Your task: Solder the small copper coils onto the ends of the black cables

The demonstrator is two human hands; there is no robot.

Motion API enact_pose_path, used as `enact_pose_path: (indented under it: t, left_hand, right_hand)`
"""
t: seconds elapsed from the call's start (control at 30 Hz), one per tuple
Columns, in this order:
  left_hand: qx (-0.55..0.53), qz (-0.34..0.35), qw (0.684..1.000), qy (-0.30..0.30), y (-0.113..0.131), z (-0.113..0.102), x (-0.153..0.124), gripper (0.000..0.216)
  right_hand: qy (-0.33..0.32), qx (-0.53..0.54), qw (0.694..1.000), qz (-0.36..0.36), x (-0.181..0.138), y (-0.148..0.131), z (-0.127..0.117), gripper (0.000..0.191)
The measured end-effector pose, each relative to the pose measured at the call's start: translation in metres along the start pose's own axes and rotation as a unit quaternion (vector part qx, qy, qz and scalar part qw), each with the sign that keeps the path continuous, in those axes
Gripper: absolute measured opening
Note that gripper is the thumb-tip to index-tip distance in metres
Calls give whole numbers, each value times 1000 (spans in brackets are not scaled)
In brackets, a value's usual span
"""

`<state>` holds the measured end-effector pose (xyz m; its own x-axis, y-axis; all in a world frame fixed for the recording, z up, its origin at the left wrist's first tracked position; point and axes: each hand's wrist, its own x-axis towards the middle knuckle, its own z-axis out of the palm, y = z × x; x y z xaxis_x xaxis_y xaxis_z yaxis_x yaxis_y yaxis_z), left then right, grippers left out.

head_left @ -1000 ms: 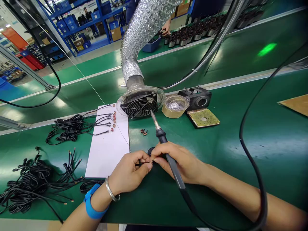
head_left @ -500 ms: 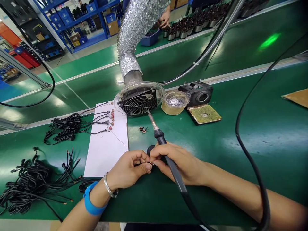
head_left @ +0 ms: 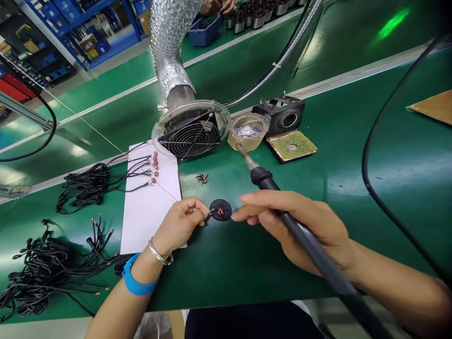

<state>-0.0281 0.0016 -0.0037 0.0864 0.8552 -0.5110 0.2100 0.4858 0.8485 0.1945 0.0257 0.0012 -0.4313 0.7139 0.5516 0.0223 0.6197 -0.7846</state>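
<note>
My right hand (head_left: 307,226) is closed around the black handle of a soldering iron (head_left: 264,181), whose tip is before the tape ring and points away from me. A black disc (head_left: 226,203) lies on the green bench between my hands, with a small red ring-shaped part (head_left: 220,212) at its centre. My left hand (head_left: 189,221) pinches a thin solder wire at the disc's left edge. The wire trails back across the white board (head_left: 150,219). Just beyond the disc is a small clump of copper-coloured parts (head_left: 202,178).
Black cables (head_left: 88,181) reach onto the board beside several small reddish parts (head_left: 155,161). More cables (head_left: 42,268) pile at left. Ahead stand a fume extractor (head_left: 192,136), a tape ring (head_left: 247,129), an iron holder (head_left: 282,113) and a yellow sponge (head_left: 292,147). A co-worker's hands (head_left: 215,6) are beyond.
My hands have moved apart. My right hand swung the iron to the right, and my left hand now pinches the wire at the disc. The disc and its red part have come into full view.
</note>
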Motion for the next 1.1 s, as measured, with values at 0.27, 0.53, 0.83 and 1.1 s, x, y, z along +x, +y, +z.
enact_pose_path:
  t: [0.27, 0.53, 0.83, 1.1]
  left_hand:
    - [33, 7, 999, -8, -2, 0, 4, 9]
    - [54, 24, 998, -4, -4, 1, 4, 9]
    - [57, 20, 998, -7, -1, 1, 3, 9]
    - [69, 19, 997, -2, 0, 3, 2, 10]
  right_hand:
    - [78, -5, 990, 116, -24, 2, 1, 21]
    - [135, -41, 968, 206, -25, 6, 7, 10]
    - [146, -22, 967, 208, -24, 8, 7, 10]
    - [124, -30, 977, 174, -23, 6, 7, 10]
